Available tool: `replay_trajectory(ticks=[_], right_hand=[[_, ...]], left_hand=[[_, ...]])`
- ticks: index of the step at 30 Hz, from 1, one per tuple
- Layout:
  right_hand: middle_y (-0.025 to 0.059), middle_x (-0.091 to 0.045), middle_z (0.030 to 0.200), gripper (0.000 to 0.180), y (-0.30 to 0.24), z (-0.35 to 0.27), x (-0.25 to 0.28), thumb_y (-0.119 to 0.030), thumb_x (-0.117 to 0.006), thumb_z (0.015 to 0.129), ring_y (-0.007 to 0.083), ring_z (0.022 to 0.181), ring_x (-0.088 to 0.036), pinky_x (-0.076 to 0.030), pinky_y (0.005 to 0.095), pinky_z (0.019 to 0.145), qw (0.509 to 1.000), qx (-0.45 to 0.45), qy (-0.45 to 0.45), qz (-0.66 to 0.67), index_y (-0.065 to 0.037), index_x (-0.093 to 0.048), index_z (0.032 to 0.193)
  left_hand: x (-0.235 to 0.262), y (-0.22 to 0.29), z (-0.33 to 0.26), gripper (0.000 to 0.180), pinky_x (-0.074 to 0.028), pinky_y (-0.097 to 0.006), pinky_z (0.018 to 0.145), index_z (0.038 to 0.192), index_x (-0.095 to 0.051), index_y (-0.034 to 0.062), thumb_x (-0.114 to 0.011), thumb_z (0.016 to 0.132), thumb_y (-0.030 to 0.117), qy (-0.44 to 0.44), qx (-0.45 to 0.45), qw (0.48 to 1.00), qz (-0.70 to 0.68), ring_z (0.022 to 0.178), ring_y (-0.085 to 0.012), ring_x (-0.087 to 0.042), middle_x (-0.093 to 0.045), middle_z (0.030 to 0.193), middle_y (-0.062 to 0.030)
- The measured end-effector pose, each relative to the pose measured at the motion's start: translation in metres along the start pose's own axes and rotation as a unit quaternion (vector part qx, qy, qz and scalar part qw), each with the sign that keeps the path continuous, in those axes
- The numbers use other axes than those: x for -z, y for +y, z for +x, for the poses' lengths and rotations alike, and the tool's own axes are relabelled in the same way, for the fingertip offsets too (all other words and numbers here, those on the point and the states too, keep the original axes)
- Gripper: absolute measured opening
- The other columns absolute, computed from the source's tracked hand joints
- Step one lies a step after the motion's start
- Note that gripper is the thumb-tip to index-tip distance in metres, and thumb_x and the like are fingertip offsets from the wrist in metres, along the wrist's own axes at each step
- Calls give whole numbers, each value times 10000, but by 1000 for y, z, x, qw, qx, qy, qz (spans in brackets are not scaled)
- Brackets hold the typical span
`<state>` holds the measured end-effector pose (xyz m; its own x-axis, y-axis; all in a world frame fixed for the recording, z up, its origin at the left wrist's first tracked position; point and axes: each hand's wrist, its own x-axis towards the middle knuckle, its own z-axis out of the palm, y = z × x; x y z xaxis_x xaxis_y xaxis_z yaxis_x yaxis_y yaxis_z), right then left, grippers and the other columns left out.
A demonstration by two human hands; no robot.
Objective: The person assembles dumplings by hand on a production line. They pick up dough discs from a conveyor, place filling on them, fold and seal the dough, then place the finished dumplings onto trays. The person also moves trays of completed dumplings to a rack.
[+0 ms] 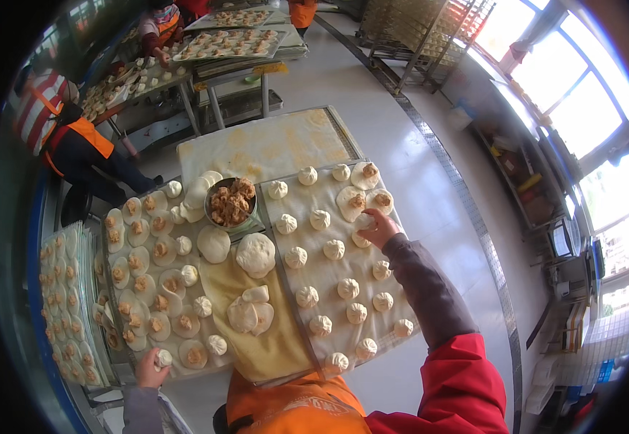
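Observation:
My right hand reaches to the far part of the right-hand tray, its fingers closed around a white filled bun. Beside it lie flat dough rounds topped with meat filling. Rows of pleated buns sit on that cloth-lined tray. At the near left corner, my left hand pinches another pleated bun. Near that hand are dough rounds with filling. A metal bowl of meat filling stands mid-table, close to larger dough pieces and stacked wrappers.
A stack of trays with filled rounds stands at the left. Beyond my table is a floury board. Co-workers in orange aprons stand at a far table with more trays. A rack and shelving line the right side.

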<state>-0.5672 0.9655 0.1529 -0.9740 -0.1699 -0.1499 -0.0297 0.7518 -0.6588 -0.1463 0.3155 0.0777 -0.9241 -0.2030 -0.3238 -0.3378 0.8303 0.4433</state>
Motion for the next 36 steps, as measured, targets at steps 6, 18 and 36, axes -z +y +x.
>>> replay_trajectory(ticks=[6,18,36], right_hand=[[85,-665,1163,571,0,44,-36,-246,-829,721,303,1136,-592,-479,424,958,963,174,29,-204,-116,-613,1234],[152,-598,1338,719,41,190,19,-238,-807,768,346,1197,-593,-478,443,1004,912,219,-282,-202,-90,-501,1401],[101,-654,970,601,43,175,23,-243,-887,580,308,945,-639,-475,408,887,837,393,-264,-276,-102,-628,1104]], left_hand=[[-29,-57,-36,640,-487,-351,969,1422,-423,25,-695,843,65,127,157,897,-394,1130,-213,-606,-581,1279,-84],[-70,218,-46,532,-542,-325,679,1379,-428,52,-639,897,129,179,164,803,-545,789,-175,-618,-584,1092,-74],[-129,393,-55,451,-554,-345,718,1314,-460,13,-600,886,46,102,205,788,-572,779,-202,-664,-620,1003,-103]])
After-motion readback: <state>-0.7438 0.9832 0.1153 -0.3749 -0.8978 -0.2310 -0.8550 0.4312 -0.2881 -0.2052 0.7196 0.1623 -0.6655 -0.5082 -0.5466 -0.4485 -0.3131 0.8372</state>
